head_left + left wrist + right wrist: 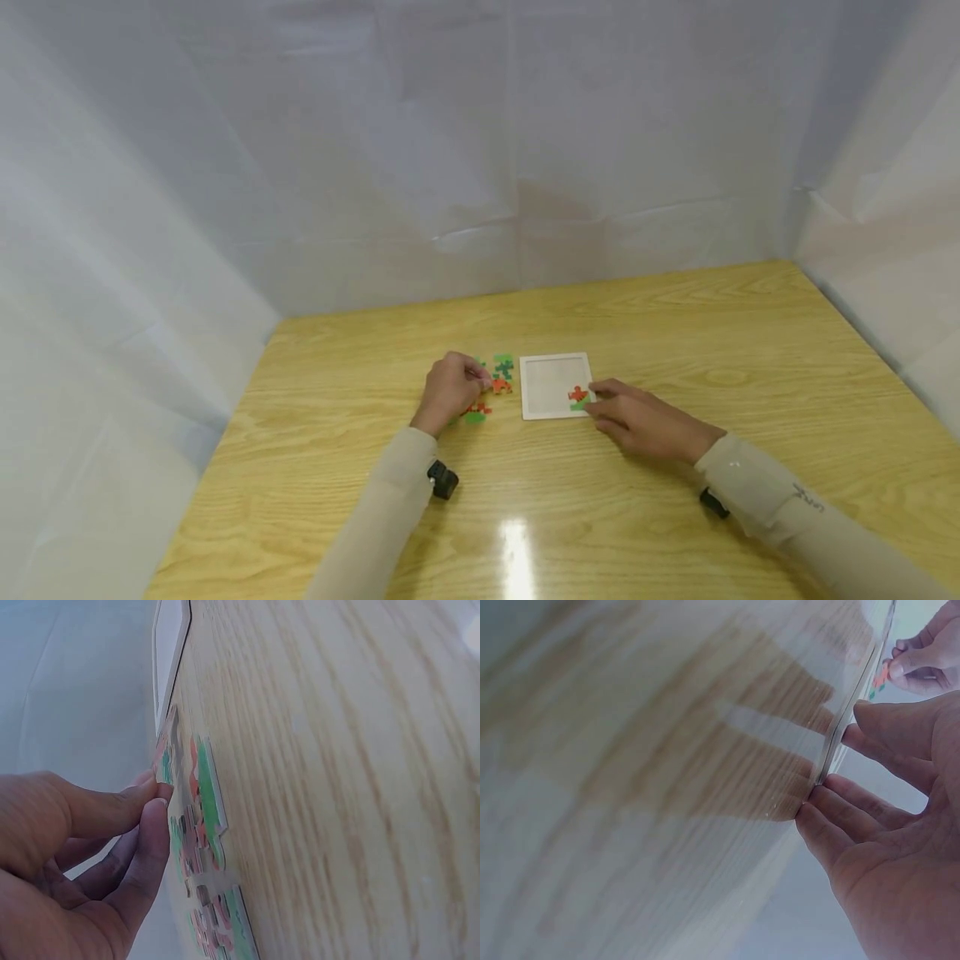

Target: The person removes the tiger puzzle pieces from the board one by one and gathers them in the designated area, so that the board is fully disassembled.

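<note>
My left hand [452, 390] is over a group of jigsaw puzzle pieces left of a square white puzzle frame [522, 392]. Thumb and fingertips of that hand pinch a red and green jigsaw piece [164, 763], tilted up above the others. Several loose pieces [475, 417], red with green edges, lie close below the hand, some partly hidden by it. At the frame's right edge, my right hand [637, 419] rests with fingers extended, its fingertips at the lower right corner. A red and green piece [577, 394] sits inside that corner, beside those fingertips.
More green and red pieces [503, 364] lie between the left hand and the frame. The wooden table [600, 517] has a shiny surface. White sheeting [450, 167] hangs behind it and at both sides. Each wrist carries a small black device [442, 480].
</note>
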Demonstrator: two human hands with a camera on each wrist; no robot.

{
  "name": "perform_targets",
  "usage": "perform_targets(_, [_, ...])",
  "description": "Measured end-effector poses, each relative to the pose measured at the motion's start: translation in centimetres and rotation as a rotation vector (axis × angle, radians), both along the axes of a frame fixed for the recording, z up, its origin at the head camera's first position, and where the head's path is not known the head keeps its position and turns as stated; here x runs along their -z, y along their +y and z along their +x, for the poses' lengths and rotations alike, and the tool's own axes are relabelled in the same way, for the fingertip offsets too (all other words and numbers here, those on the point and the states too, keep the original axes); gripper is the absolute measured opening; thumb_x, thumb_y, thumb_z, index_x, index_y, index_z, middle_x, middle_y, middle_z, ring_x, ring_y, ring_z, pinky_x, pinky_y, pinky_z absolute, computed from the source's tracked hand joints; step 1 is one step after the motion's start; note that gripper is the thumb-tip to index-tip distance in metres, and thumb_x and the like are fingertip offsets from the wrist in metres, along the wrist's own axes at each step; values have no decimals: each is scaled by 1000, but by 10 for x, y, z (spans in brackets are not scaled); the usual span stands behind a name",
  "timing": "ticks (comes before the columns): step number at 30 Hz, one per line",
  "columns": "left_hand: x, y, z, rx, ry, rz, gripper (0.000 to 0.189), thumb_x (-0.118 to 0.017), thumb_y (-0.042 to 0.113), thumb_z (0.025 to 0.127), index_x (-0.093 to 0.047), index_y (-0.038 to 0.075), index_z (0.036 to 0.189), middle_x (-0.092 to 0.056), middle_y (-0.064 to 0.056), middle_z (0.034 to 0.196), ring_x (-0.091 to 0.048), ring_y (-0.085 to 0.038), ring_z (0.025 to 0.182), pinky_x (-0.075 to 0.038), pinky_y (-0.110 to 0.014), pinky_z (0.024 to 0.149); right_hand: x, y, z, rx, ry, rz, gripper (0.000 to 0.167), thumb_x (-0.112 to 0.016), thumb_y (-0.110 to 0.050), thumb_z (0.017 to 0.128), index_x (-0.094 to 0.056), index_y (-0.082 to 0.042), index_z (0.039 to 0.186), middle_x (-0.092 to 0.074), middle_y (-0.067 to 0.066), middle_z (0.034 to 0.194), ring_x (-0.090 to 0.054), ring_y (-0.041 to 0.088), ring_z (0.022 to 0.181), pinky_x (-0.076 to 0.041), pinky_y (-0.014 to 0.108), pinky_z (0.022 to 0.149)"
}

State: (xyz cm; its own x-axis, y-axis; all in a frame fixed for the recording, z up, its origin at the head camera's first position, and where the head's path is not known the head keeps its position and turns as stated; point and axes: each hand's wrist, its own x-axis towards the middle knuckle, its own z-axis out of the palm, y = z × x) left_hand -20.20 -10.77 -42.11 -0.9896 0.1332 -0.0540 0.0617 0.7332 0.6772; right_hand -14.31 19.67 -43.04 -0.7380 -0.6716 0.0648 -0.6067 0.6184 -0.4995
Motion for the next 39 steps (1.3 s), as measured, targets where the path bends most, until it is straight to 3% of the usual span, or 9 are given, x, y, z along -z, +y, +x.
perform_targets(10, [0, -1, 1, 19, 28, -5, 4, -76, 5, 90, -79, 3, 87, -74, -5, 79, -64, -14, 67, -55, -36, 68, 3, 0, 0, 0, -1, -8, 30, -61, -4, 101, -66, 7, 128, -52, 30, 141, -47, 44, 134, -45, 57, 102])
perform_targets(18, [-2, -2, 1, 23, 31, -16, 5, -77, 6, 90, -79, 3, 86, -72, -3, 78, -65, -16, 71, -56, -40, 73, 3, 1, 0, -10, 32, -12, 28, -61, -3, 101, -66, 7, 127, -54, 30, 140, -47, 44, 134, -47, 53, 101])
perform_targets(23, [-5, 2, 1, 27, 27, -1, 5, -76, 6, 91, -78, 2, 88, -73, -5, 83, -65, -16, 74, -55, -36, 71, 2, 1, 0, -11, 29, -13, 29, -60, -3, 101, -66, 6, 127, -53, 30, 141, -47, 44, 134, -48, 54, 100])
perform_targets(31, [-7, 26, 5, 139, 5, 25, 5, -75, 6, 91, -78, 2, 93, -74, -6, 87, -67, -16, 74, -56, -31, 67, 3, 1, -1, -13, 45, -20, 28, -60, -2, 101, -66, 7, 127, -55, 31, 138, -48, 45, 133, -48, 54, 100])
perform_targets(39, [-4, 54, 5, 230, 44, -7, 4, -77, 7, 90, -79, 3, 92, -74, -5, 86, -66, -14, 78, -55, -31, 73, 2, -2, -1, 8, 6, -2, 31, -60, -6, 102, -64, 7, 130, -50, 31, 142, -48, 43, 134, -46, 54, 102])
